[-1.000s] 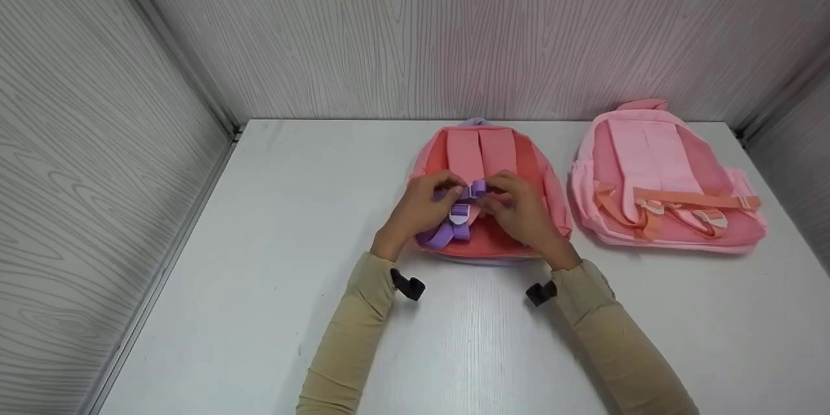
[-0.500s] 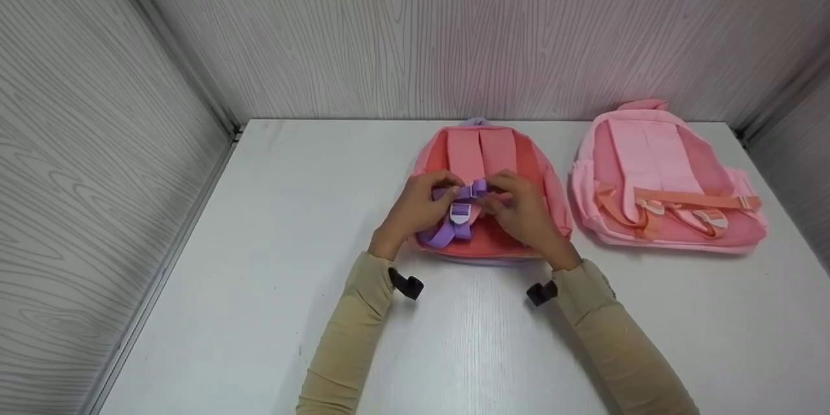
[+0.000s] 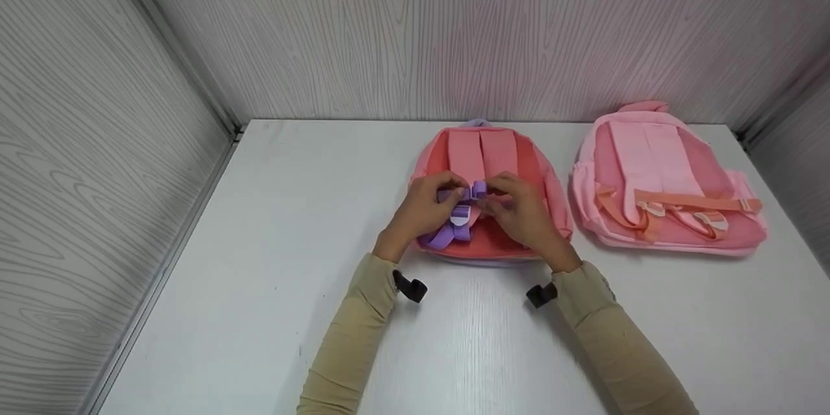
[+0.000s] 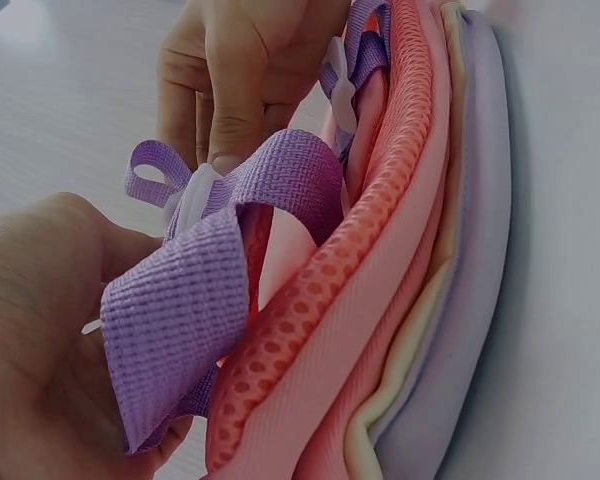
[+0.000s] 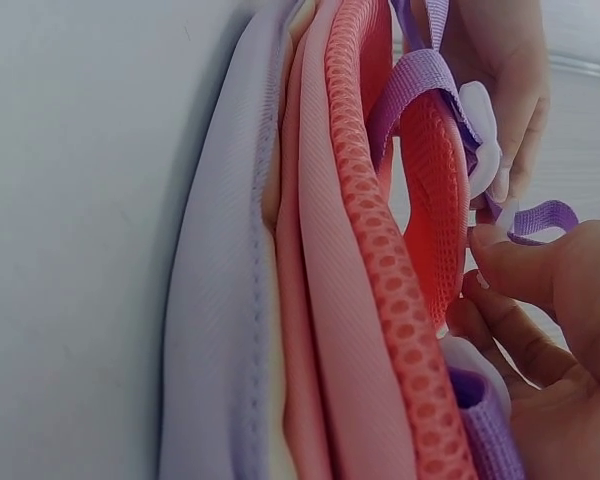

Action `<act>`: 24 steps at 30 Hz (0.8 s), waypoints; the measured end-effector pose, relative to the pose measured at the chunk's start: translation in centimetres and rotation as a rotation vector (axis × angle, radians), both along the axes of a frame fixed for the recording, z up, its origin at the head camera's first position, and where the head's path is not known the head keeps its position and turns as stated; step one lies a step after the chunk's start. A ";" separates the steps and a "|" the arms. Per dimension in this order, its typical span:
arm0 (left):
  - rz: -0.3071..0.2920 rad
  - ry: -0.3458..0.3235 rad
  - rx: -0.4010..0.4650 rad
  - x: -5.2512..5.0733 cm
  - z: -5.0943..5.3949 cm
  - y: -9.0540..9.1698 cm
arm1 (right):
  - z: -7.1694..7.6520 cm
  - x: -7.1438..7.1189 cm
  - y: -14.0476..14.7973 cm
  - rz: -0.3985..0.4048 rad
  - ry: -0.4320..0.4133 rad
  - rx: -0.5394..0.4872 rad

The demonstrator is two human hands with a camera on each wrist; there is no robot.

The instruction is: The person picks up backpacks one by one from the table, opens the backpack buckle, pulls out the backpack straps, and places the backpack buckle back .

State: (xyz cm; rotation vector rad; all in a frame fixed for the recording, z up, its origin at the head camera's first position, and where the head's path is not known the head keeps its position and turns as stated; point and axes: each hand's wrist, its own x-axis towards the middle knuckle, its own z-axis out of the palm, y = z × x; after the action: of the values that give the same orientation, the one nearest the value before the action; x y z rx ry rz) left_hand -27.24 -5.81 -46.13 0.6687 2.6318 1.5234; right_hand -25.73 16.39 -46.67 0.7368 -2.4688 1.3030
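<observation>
A small coral backpack (image 3: 494, 243) lies with its shoulder straps facing up. Over its middle, my left hand (image 3: 421, 204) pinches a purple webbing strap (image 4: 180, 330) between thumb and fingers. My right hand (image 3: 524, 211) pinches the same strap from the other side, by a white slide buckle (image 4: 195, 200) with a small loop of webbing beside it. Below them a second white buckle (image 3: 461, 216) hangs on purple webbing. From the right wrist view, the right thumb and fingertips (image 5: 490, 238) meet near the strap; fingers partly hide the buckle.
To the right lies a larger pink backpack (image 3: 661, 162), with orange straps (image 3: 703, 199) across its lower part. The white table (image 3: 324, 194) extends to the left and front. Wood-grain panels (image 3: 415, 32) stand behind and at both sides.
Both hands keep their hold on the purple strap. My left hand and the strap have shifted only very slightly; neither backpack has changed place noticeably.
</observation>
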 end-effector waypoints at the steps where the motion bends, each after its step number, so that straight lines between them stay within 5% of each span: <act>1: -0.001 0.000 -0.002 0.0 0.0 0.0 | 0.0 0.0 0.0 0.002 -0.004 0.001; 24: -0.025 -0.010 0.007 -0.1 0.9 -1.3 | 0.1 0.0 0.2 0.009 0.016 -0.011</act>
State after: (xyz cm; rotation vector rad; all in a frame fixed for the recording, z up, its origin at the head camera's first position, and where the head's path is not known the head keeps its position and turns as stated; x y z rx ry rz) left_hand -27.35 -7.15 -45.19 0.6898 2.6023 1.5258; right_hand -25.75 16.57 -46.54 0.7535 -2.4468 1.3073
